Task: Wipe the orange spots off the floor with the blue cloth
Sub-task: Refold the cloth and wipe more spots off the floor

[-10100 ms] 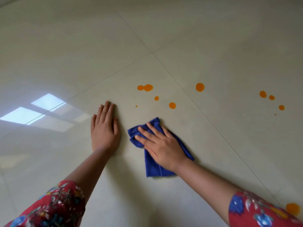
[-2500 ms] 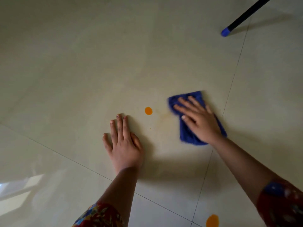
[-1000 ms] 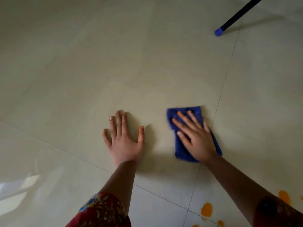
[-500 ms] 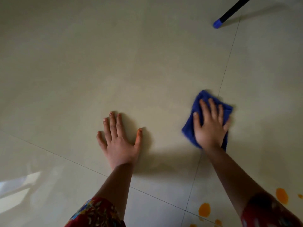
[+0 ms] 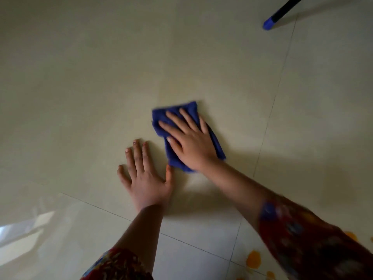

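Note:
The folded blue cloth lies flat on the pale tiled floor. My right hand presses down on it with fingers straight and spread. Just left of the cloth, my left hand rests flat on the tile, fingers extended, its thumb almost touching the cloth's near corner. Orange spots show at the bottom right, near a tile joint, partly hidden by my right sleeve. The tile around the cloth shows no orange.
A dark pole with a blue tip rests on the floor at the top right. Tile joints run diagonally below my left hand and up the right side. A bright window reflection lies at the lower left.
My right hand has slid the cloth leftward, close to my left hand, and turned its fingers to the upper left. The left hand stays planted. The orange spot beside the cloth 2.5 s ago is gone.

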Tool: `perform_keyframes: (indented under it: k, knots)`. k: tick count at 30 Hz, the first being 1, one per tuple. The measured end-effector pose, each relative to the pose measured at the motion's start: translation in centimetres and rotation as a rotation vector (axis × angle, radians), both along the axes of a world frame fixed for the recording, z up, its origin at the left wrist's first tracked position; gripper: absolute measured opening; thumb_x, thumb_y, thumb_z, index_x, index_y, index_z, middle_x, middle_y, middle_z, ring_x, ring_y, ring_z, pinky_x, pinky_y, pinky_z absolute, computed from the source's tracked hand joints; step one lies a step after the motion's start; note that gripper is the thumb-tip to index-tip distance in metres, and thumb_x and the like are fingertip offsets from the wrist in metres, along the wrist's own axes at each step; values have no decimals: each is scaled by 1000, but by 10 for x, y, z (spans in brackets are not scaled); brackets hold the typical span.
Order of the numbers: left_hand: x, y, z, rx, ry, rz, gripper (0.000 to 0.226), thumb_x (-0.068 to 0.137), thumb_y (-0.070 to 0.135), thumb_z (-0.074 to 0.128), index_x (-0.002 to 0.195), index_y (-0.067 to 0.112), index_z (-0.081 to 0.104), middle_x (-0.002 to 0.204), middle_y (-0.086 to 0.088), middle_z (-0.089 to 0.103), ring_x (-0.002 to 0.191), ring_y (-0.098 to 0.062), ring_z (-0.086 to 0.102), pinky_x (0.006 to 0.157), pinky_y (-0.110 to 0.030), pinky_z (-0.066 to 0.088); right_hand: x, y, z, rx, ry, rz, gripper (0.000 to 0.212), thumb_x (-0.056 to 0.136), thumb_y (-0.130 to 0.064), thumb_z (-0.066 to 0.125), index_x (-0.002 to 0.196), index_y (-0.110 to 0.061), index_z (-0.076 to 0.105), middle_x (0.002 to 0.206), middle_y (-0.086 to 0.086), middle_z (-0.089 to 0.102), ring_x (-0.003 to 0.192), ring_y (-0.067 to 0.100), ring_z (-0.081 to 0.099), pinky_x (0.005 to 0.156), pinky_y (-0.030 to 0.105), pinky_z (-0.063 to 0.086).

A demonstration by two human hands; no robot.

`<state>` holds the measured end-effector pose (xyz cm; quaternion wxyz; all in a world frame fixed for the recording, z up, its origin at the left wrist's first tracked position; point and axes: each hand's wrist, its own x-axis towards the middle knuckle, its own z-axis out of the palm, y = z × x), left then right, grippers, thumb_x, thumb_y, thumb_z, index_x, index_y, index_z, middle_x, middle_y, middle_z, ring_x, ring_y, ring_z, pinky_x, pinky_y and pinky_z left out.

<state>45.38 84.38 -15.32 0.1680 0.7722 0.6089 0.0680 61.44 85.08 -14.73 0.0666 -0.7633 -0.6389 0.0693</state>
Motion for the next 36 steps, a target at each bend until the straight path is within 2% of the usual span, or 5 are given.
perform_keyframes:
  k: [9, 17, 26, 33, 36]
  knots:
    - [-1, 0, -2, -1, 14, -3, 73, 89, 48, 31, 154, 22, 13, 163, 4, 7, 150, -18, 2, 118, -50, 2, 90, -61, -4, -37, -61, -565, 54, 95, -49, 21, 146, -37, 34, 158, -10, 26, 147, 20, 20, 115, 52, 16]
    - [-5, 0, -3, 12, -18, -10, 70, 86, 38, 33, 153, 21, 19, 162, 3, 10, 149, -19, 5, 117, -49, 2, -17, -127, -4, -7, -88, 124, 49, 100, -47, 29, 149, -40, 27, 159, -11, 20, 148, 18, 16, 114, 45, 16]
    - [-11, 13, 13, -209, -78, -89, 76, 92, 50, 40, 154, 27, 3, 162, 10, -8, 148, -10, -11, 118, -44, -12, 1, -102, -7, -21, -63, -353, 53, 96, -49, 22, 146, -37, 35, 157, -9, 27, 146, 22, 20, 113, 54, 19]
    - [-136, -36, 25, -144, 149, -327, 96, 75, 83, 13, 150, 32, -18, 157, 6, -27, 144, -13, -26, 115, -47, -17, -68, -154, -5, -29, -95, 219, 49, 99, -46, 28, 148, -41, 29, 159, -13, 20, 148, 16, 16, 114, 47, 17]
    - [-176, -63, 19, -198, 175, -306, 97, 75, 87, 16, 146, 37, -26, 153, 5, -37, 141, -15, -33, 114, -49, -17, -28, -152, -6, -55, -108, -8, 50, 98, -44, 25, 147, -39, 30, 158, -10, 26, 146, 18, 23, 110, 50, 24]
